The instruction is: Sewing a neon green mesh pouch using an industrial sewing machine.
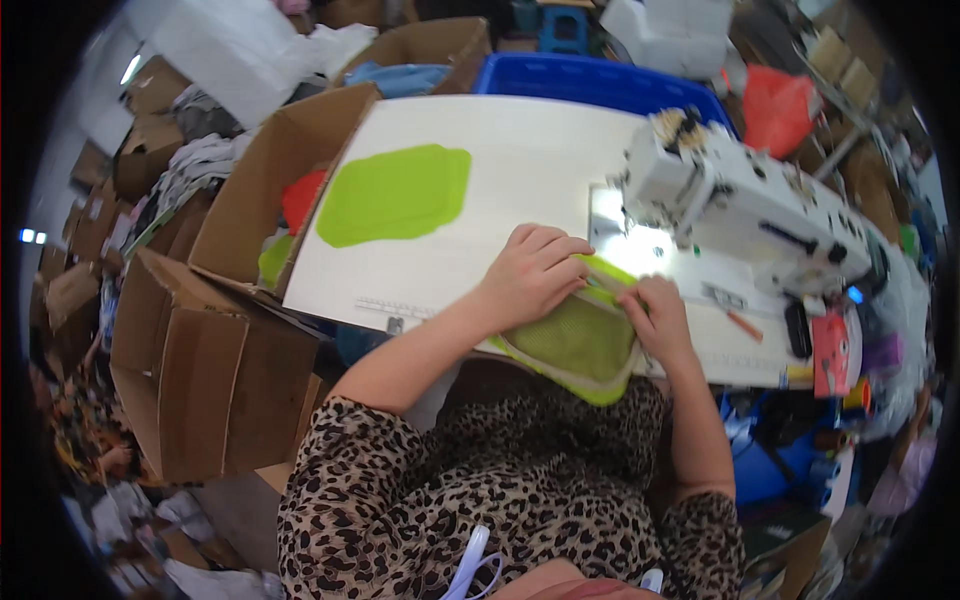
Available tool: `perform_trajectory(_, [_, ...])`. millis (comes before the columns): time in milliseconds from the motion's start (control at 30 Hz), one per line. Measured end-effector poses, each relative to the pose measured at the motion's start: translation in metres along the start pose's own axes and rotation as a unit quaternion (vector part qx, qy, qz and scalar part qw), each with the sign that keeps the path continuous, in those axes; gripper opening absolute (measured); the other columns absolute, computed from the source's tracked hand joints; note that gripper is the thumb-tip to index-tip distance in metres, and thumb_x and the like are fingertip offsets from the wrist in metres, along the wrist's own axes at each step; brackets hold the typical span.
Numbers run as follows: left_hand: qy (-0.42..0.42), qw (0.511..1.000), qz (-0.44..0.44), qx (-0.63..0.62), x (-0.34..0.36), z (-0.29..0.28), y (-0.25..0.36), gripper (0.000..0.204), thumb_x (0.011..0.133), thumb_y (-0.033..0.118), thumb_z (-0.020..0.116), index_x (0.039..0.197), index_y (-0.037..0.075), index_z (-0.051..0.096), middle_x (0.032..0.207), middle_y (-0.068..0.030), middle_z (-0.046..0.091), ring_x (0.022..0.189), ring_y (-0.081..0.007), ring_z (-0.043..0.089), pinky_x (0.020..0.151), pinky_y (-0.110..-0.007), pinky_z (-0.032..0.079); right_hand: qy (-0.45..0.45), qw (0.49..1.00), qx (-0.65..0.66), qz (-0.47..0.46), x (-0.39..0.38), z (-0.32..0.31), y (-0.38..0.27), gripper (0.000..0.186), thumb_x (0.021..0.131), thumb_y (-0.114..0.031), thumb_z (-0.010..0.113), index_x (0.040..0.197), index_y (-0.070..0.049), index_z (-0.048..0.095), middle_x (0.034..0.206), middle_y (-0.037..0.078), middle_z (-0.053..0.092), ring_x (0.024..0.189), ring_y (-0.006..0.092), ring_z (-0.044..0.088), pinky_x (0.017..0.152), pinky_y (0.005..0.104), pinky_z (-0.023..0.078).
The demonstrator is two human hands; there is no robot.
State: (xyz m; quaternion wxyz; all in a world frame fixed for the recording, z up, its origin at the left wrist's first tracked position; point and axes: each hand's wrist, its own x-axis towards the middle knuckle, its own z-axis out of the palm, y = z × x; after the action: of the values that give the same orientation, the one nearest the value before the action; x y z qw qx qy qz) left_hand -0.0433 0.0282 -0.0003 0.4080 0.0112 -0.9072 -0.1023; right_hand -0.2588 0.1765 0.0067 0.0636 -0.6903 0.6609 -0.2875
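A lime-green fabric piece with a mesh middle and a pale inner border (575,345) hangs over the table's front edge, in front of my body. My left hand (540,272) is closed on its upper left part, the fingers curled over the edge. At the upper right, my right hand (655,312) pinches its rim between thumb and fingers. Just beyond my hands is the lit needle area of a white sewing machine (745,200). A flat stack of lime-green fabric panels (395,195) lies on the white table (500,130), to the left of my hands.
Cardboard boxes (205,370) stand against the table's left side. A blue plastic bin (600,80) lies behind the table. At the right are an orange-handled tool (745,326) and a red-pink box (830,355). A ruler strip (390,306) runs along the front edge.
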Motion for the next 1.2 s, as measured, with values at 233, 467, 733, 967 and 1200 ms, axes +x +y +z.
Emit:
perform_trajectory(233, [0.172,0.779,-0.537,-0.274,-0.105,0.018,0.02,0.063,0.096,0.032,0.067,0.143,0.0,0.04,0.142,-0.0167,0.048,0.132,-0.0297,0.045,0.11,-0.041,0.038,0.125,0.907,0.378,0.136,-0.039,0.044,-0.002,0.025,0.103,-0.019,0.057,0.087,0.0,0.058,0.079,-0.004,0.051,0.076,0.006,0.046,0.068,0.0217,0.039])
perform_trajectory(467, [0.411,0.57,-0.5,-0.506,-0.078,0.006,0.017,0.036,0.108,0.032,0.048,0.12,0.0,0.061,0.109,-0.0055,0.068,0.094,-0.0107,0.062,0.083,-0.026,0.051,0.053,0.875,0.464,0.129,-0.032,0.065,-0.022,0.027,0.106,-0.022,0.052,0.088,-0.002,0.056,0.08,-0.005,0.05,0.076,0.0043,0.043,0.067,0.0207,0.037])
perform_trajectory(733, [0.446,0.533,-0.524,-0.493,-0.072,0.021,-0.009,0.033,0.108,0.029,0.047,0.1,0.002,0.063,0.088,-0.0017,0.065,0.078,-0.008,0.058,0.072,-0.025,0.049,0.139,0.77,0.617,0.083,-0.03,0.054,-0.047,0.034,0.106,-0.034,0.051,0.094,-0.002,0.056,0.084,0.0,0.057,0.075,0.0065,0.049,0.067,0.0221,0.04])
perform_trajectory(967, [0.255,0.722,-0.515,-0.385,-0.055,0.004,0.013,0.032,0.105,0.025,0.054,0.086,0.001,0.065,0.071,0.0037,0.057,0.067,-0.0039,0.048,0.06,-0.023,0.042,-0.085,0.697,0.673,0.232,-0.022,0.038,-0.032,0.091,0.08,-0.065,0.072,0.135,0.005,0.053,0.122,0.015,0.064,0.11,0.0218,0.063,0.096,0.035,0.051])
perform_trajectory(1200, [0.157,0.789,-0.464,-0.371,-0.046,-0.003,0.027,0.032,0.103,0.025,0.056,0.092,-0.002,0.067,0.068,-0.0001,0.059,0.067,-0.0069,0.051,0.061,-0.028,0.044,0.006,0.525,0.804,0.278,-0.035,0.07,-0.02,0.072,0.089,-0.043,0.07,0.141,0.002,0.049,0.133,0.02,0.06,0.117,0.0344,0.062,0.103,0.0469,0.05])
